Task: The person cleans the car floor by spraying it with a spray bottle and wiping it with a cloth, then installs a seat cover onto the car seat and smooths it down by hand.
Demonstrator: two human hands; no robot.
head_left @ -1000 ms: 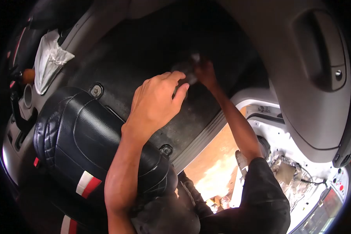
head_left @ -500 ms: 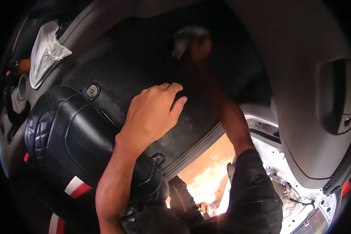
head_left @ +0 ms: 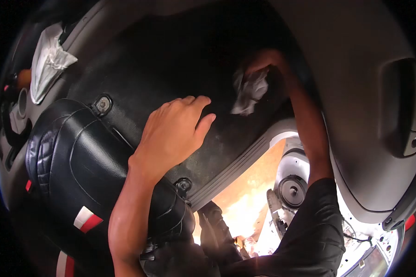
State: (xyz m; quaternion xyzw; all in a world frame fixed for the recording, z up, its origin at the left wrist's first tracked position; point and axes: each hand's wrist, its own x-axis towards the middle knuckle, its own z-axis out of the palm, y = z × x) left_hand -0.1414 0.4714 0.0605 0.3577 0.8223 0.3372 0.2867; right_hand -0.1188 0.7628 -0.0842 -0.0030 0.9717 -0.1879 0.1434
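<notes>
My right hand [head_left: 266, 59] is on the dark floor mat of a car, its fingers closed on a crumpled grey-white cloth [head_left: 251, 92] that hangs out below them. Shadow hides part of those fingers. The cloth lies against the black floor covering [head_left: 180, 60]. My left hand [head_left: 173, 131] is held above the floor near the black leather seat [head_left: 99, 152], its fingers loosely bent and thumb apart, with nothing in it.
A metal seat bolt bracket [head_left: 103, 105] and a second one [head_left: 184, 185] fix the seat. The ribbed door sill [head_left: 229, 173] runs below. A grey door panel [head_left: 356, 115] stands right, a round speaker [head_left: 292, 191] below it. A white bag [head_left: 51, 62] lies upper left.
My right hand has moved right and toward me with the cloth, and the speaker has come into sight. My left hand has barely shifted.
</notes>
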